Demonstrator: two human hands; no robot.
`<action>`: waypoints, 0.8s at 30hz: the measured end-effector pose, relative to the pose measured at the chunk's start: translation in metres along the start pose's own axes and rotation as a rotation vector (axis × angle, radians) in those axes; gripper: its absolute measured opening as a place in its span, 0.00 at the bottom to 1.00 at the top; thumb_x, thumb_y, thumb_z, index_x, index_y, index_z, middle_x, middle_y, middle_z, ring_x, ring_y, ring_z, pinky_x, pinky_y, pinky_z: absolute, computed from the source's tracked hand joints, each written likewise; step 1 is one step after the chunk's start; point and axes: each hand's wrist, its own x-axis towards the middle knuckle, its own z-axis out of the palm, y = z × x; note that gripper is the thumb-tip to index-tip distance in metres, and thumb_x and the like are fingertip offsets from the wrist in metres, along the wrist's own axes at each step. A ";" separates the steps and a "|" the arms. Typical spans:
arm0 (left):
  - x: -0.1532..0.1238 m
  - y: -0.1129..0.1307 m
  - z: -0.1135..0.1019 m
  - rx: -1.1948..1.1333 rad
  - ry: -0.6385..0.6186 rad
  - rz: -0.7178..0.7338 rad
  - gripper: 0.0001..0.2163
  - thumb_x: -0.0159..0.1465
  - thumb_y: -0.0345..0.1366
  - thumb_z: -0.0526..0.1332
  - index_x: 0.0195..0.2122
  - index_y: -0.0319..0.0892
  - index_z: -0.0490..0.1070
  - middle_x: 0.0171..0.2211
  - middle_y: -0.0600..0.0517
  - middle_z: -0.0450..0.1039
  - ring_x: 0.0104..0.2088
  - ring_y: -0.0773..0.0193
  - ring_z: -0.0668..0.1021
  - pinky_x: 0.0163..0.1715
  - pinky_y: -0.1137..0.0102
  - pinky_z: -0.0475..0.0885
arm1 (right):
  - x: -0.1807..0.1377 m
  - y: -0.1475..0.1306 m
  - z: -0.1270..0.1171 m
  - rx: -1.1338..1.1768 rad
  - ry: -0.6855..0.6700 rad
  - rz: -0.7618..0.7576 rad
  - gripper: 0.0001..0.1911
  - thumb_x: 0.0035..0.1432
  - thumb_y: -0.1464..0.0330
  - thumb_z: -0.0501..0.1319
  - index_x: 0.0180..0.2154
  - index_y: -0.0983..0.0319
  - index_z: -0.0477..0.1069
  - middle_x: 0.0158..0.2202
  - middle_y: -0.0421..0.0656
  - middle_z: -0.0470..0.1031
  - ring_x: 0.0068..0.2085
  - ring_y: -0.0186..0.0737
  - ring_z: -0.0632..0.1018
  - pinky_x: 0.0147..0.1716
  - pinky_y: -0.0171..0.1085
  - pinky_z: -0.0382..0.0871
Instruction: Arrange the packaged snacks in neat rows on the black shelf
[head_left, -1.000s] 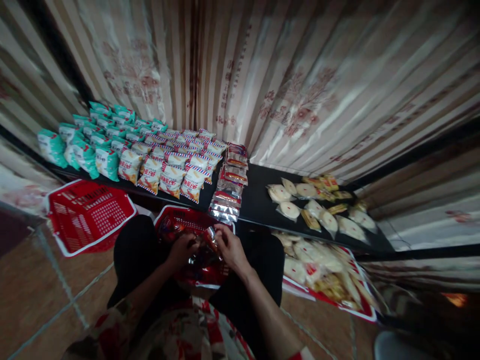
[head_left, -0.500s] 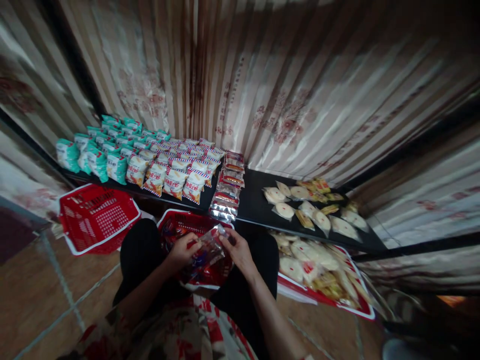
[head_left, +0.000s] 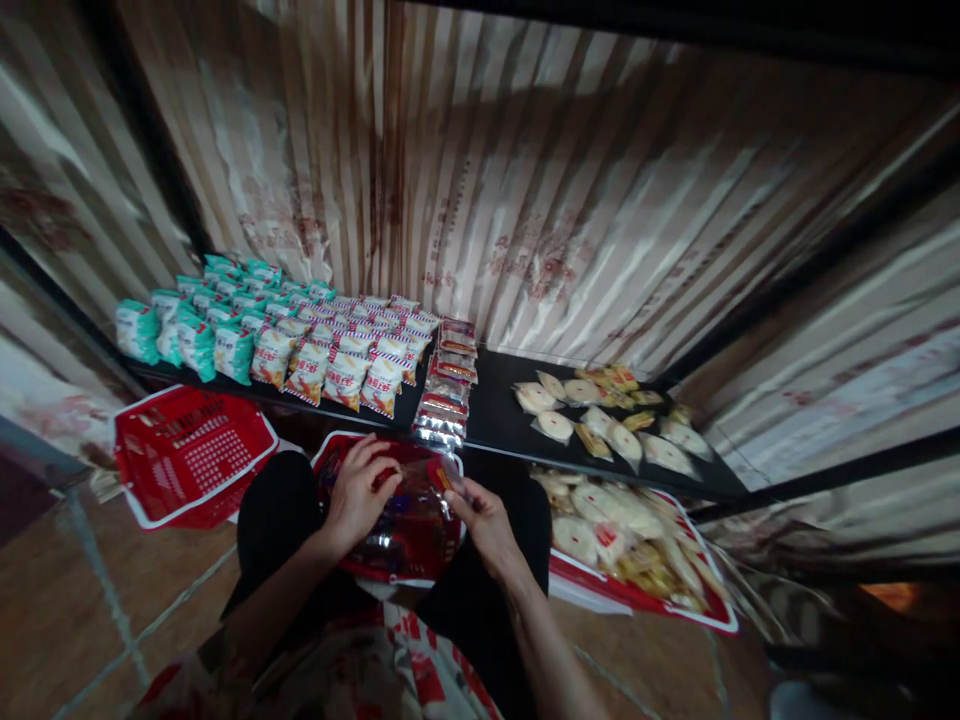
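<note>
My right hand (head_left: 484,522) pinches a small clear-and-red snack packet (head_left: 440,480) by its right side. The packet is held above the middle red basket (head_left: 324,440), between my knees. To the left of the packet, my left hand (head_left: 361,500) hovers over the same basket with its fingers curved and apart, and I see nothing held in it. Dark, shiny snack packets (head_left: 390,535) lie inside the basket, partly hidden by my hands. On the shelf just beyond, a column of similar red-and-silver packets (head_left: 448,392) lies overlapped.
The black shelf (head_left: 499,400) bears rows of teal snack bags (head_left: 196,345), white striped bags (head_left: 345,380), and pale round packs (head_left: 555,427) with gold packets (head_left: 592,440). A red basket (head_left: 191,450) is at left, and a filled one (head_left: 660,608) at right. Curtains hang behind.
My left hand has come off the packet, lifting slightly left with its fingers opening. The packet stays in my right hand, which has moved a little lower and right. The view has shifted slightly.
</note>
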 end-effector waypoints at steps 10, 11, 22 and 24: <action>-0.002 0.035 -0.005 -1.095 0.188 -0.770 0.17 0.55 0.43 0.61 0.44 0.41 0.68 0.49 0.43 0.69 0.48 0.53 0.74 0.43 0.60 0.73 | -0.020 -0.047 0.011 -0.488 0.032 -0.695 0.15 0.59 0.73 0.56 0.45 0.52 0.75 0.41 0.43 0.78 0.42 0.38 0.77 0.39 0.38 0.72; -0.001 0.040 -0.007 -1.163 0.170 -0.806 0.18 0.53 0.41 0.63 0.43 0.41 0.68 0.49 0.43 0.69 0.47 0.53 0.75 0.42 0.62 0.73 | -0.021 -0.050 0.013 -0.542 -0.003 -0.755 0.17 0.59 0.74 0.56 0.47 0.51 0.73 0.42 0.43 0.77 0.42 0.38 0.76 0.39 0.38 0.72; 0.028 0.074 -0.015 -1.144 0.157 -0.794 0.43 0.47 0.33 0.68 0.62 0.51 0.48 0.39 0.49 0.77 0.27 0.66 0.77 0.27 0.73 0.70 | -0.024 -0.052 0.005 -0.889 -0.298 -0.788 0.20 0.58 0.69 0.57 0.53 0.56 0.66 0.55 0.46 0.68 0.55 0.46 0.68 0.52 0.47 0.66; 0.034 0.076 -0.013 -1.128 0.147 -0.798 0.44 0.47 0.34 0.68 0.63 0.50 0.48 0.37 0.50 0.77 0.22 0.68 0.75 0.23 0.74 0.68 | -0.021 -0.047 -0.003 -0.813 -0.259 -0.766 0.24 0.56 0.63 0.59 0.55 0.57 0.64 0.56 0.48 0.67 0.56 0.49 0.67 0.53 0.49 0.65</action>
